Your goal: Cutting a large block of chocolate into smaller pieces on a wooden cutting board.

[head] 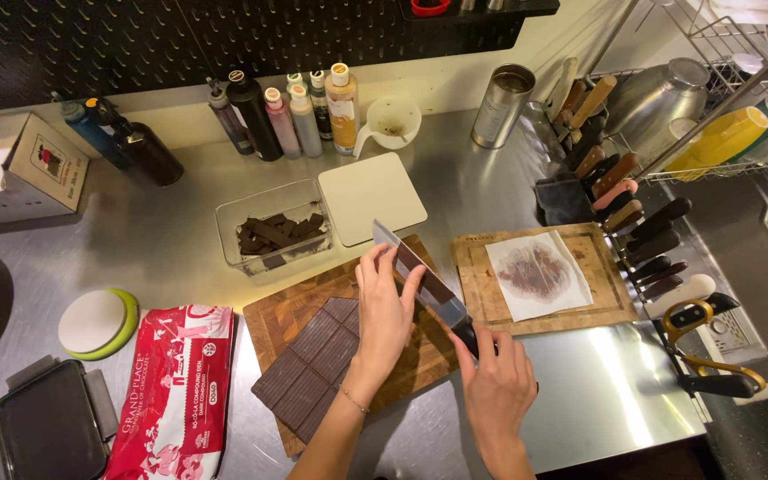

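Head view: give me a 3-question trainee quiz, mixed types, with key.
1. True or false: the left hand lies flat on the knife blade.
2. What does the right hand grip? A) knife handle B) yellow-handled scissors C) red packet
3. Fill in: the clear container behind the cutting board holds cut pieces of ____.

Key: 1 true; 2 A, the knife handle; 3 chocolate, like the scored chocolate slab lying on the board.

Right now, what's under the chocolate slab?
A wooden cutting board lies under the chocolate slab. The left hand covers the slab's top corner, so that part stays unseen.
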